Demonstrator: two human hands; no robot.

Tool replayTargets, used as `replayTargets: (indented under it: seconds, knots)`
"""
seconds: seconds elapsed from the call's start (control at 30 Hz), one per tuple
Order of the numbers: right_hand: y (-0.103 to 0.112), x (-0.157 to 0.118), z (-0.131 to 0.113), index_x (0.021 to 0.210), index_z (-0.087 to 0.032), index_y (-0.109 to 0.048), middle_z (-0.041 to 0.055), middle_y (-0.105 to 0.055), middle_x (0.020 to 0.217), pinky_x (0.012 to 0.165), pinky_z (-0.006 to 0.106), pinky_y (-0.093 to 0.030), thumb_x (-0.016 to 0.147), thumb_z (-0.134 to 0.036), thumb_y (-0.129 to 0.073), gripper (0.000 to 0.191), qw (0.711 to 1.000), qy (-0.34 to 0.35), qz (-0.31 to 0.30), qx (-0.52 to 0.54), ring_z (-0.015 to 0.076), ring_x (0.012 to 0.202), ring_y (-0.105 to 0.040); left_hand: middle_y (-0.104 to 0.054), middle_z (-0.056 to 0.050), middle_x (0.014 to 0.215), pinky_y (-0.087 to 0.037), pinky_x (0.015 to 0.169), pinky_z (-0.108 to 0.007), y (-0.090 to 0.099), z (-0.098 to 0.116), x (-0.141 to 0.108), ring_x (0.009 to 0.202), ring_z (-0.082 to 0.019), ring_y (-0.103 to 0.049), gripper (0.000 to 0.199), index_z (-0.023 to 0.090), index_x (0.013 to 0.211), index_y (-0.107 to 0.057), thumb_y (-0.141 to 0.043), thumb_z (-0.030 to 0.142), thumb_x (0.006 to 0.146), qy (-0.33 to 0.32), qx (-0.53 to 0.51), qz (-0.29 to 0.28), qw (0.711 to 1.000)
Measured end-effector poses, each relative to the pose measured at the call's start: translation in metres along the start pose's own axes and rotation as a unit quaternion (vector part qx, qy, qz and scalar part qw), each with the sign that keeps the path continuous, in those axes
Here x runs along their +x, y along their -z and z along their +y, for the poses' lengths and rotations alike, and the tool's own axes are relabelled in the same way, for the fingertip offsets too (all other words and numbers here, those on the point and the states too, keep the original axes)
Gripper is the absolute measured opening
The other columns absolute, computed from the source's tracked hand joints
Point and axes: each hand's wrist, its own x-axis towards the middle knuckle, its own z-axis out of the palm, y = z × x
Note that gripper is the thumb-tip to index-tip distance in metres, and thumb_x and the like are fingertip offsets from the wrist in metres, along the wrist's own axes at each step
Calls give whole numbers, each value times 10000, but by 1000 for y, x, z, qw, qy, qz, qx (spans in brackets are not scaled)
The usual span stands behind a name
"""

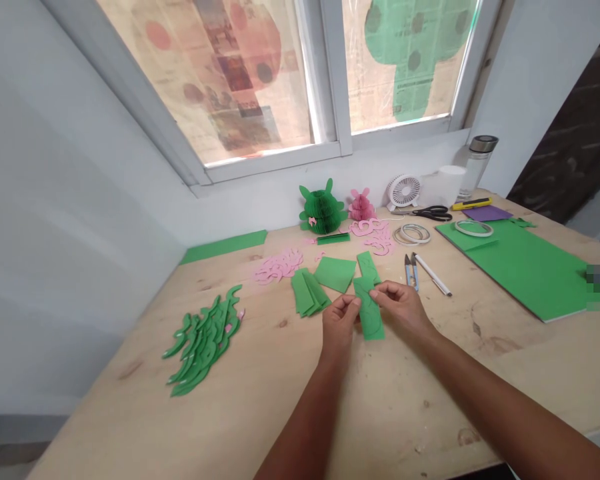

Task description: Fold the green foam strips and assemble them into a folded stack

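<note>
Between my hands is a green paper strip point(370, 319) with curved lines drawn on it, held just above the table. My left hand point(341, 319) pinches its left edge between thumb and fingers. On the opposite edge, my right hand point(400, 305) grips it near the top. Just beyond lies a second green strip point(367, 265) with drawn lines. A green paper square point(335, 273) and a fanned stack of folded green paper point(309, 293) are to the left of it. Blue-handled thread snips point(411, 272) and a white pen point(433, 275) rest right of my right hand.
Green cut-outs point(207, 343) and pink cut-outs point(279, 267) lie left. Behind stand green point(323, 212) and pink point(361, 205) paper figures, a small fan point(404, 192) and a bottle point(476, 170). Black scissors point(433, 213), tape rolls point(413, 234), a yellow cutter point(473, 204) and green sheets point(540, 280) are right.
</note>
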Motion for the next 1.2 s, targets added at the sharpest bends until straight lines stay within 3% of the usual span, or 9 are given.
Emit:
replayTargets:
  seconds: [0.2, 0.43, 0.93, 1.2]
  knots:
    - [0, 1, 0, 631, -156, -597, -6, -534, 584, 529, 251, -355, 689, -398, -649, 254, 1000, -2, 2, -3, 120, 549, -451, -538, 30, 543, -403, 523, -203, 1, -2, 1, 491, -74, -469, 252, 134, 635, -589, -711, 353, 608, 3, 4, 0, 1000]
    - [0, 0, 0, 628, -151, -609, -8, -550, 586, 538, 250, -356, 666, -386, -673, 246, 999, -20, -16, 26, 116, 545, -461, -562, 20, 594, -447, 577, -232, 0, 0, 0, 529, -89, -509, 264, 135, 677, -597, -710, 359, 596, 5, -2, 26, 1000]
    - [-1, -1, -7, 555, -156, -569, -38, -453, 514, 508, 244, -295, 636, -439, -688, 318, 999, -19, -11, 31, 94, 513, -381, -544, 35, 574, -422, 559, -212, 1, -3, 2, 526, -79, -487, 189, 140, 648, -584, -686, 297, 621, -20, 8, 11, 1000]
    - [0, -2, -2, 656, -157, -629, -17, -555, 587, 554, 250, -361, 640, -414, -714, 271, 993, -43, -45, 97, 109, 547, -462, -528, 35, 539, -379, 520, -190, 0, 0, 0, 511, -76, -463, 160, 137, 628, -582, -651, 279, 655, -41, 61, -23, 997]
